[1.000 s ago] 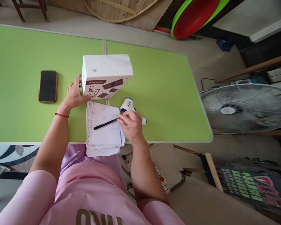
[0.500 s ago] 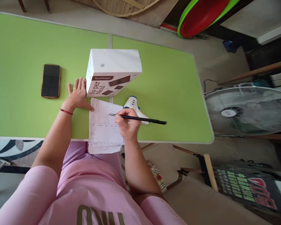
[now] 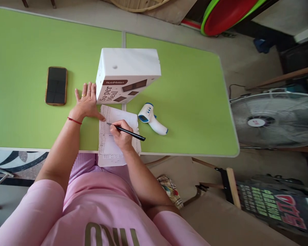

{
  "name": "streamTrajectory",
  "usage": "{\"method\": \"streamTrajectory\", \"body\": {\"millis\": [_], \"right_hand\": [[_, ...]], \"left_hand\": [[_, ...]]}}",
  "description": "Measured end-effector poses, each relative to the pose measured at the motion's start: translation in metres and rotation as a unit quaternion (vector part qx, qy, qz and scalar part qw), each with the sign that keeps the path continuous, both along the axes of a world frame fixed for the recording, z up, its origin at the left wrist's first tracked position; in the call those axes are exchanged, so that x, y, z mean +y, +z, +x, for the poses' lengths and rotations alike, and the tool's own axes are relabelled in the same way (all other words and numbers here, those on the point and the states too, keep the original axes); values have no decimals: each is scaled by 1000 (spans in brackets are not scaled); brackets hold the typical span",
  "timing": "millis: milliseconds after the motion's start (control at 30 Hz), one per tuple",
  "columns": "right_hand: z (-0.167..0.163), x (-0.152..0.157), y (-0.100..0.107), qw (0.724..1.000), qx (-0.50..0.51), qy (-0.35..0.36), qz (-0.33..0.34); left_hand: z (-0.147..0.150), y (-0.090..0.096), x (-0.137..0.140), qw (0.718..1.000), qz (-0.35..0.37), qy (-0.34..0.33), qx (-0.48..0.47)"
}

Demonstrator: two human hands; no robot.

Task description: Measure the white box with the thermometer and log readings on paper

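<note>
My right hand (image 3: 122, 135) is closed around a black pen (image 3: 132, 133), its tip over the upper left part of a notebook (image 3: 110, 145) with handwritten and printed lines. My left hand (image 3: 88, 104) lies spread flat on the table, thumb at the notebook's left edge, fingers beside the white box (image 3: 130, 63) marked "Super Meal". The box stands upright just beyond the notebook. Right of the notebook lies a white and blue infrared thermometer (image 3: 152, 119), apart from my hand.
A phone in a brown case (image 3: 56, 86) lies on the green table (image 3: 23, 119), left of my left hand. Past the table's right edge stands a fan (image 3: 272, 119). Folding chairs (image 3: 202, 212) are at lower right. Red and green basins (image 3: 226, 17) lean at the back.
My right hand has moved left across the page with the pen, uncovering the thermometer. My left hand stays in place. The view has shifted slightly.
</note>
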State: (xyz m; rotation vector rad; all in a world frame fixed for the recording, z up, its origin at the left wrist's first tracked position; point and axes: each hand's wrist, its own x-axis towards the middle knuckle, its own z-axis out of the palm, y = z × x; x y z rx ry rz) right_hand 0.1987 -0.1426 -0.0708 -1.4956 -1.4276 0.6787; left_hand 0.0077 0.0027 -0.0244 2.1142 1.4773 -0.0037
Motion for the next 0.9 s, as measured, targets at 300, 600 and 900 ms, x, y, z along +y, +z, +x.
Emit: {"method": "streamTrajectory", "body": {"millis": [300,600,900], "right_hand": [[0,1,0,999,-31,17,-3],[-1,2,2,1000,-24,12,1],[-2,0,-3,999,-30,-23,7]], "left_hand": [[-1,-6,3,1000,6,1,-16],[0,1,0,1000,-2,1,2],[-3,-6,2,1000,14,-1,-18]]}}
